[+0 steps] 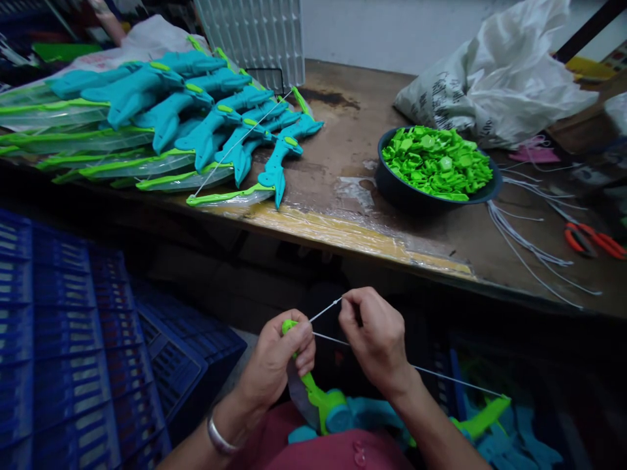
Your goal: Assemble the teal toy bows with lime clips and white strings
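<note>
My left hand (277, 356) grips the green tip of a toy bow (323, 401) with a teal handle, held low over my lap. My right hand (375, 339) pinches a thin white string (326, 311) that runs from that tip. The string stretches on to the bow's other green tip (482, 418) at the lower right. A bracelet sits on my left wrist.
On the wooden bench (353, 189) lies a pile of finished teal-and-green bows (196, 124), a dark bowl of small green parts (435, 163), loose white strings (529, 241), orange-handled pliers (592, 240) and a white sack (499, 78). Blue crates (73, 339) stand at the left.
</note>
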